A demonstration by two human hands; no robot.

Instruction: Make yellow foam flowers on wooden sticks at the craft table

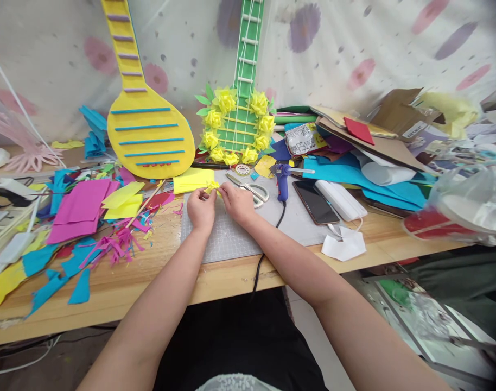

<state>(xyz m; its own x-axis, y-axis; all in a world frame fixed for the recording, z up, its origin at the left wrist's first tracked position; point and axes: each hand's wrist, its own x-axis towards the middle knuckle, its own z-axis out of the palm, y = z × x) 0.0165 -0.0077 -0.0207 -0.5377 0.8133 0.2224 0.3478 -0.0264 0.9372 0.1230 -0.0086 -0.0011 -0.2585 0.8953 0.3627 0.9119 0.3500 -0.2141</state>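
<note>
Both my left hand [202, 209] and my right hand [236, 203] pinch a small yellow paper flower [211, 186] between their fingertips, over a grey cutting mat [227, 239]. The fingers partly cover the flower. Just behind my left hand lies a folded yellow crepe paper sheet [193, 180]. Scissors [256, 191] rest beside my right hand, handles toward the right. A blue glue gun [282, 182] with a glue stick in it sits farther right, its black cord running off the front edge. Behind, a green paper guitar [242, 122] ringed with yellow paper flowers leans on the curtain.
At the left stands a yellow paper lute [152, 130] with blue strips. Magenta paper [79, 209] and many scraps cover the table's left side. A phone [315, 202], a white power bank [341, 200], stacked blue paper [345, 176] and a red-and-white bucket [439, 222] occupy the right.
</note>
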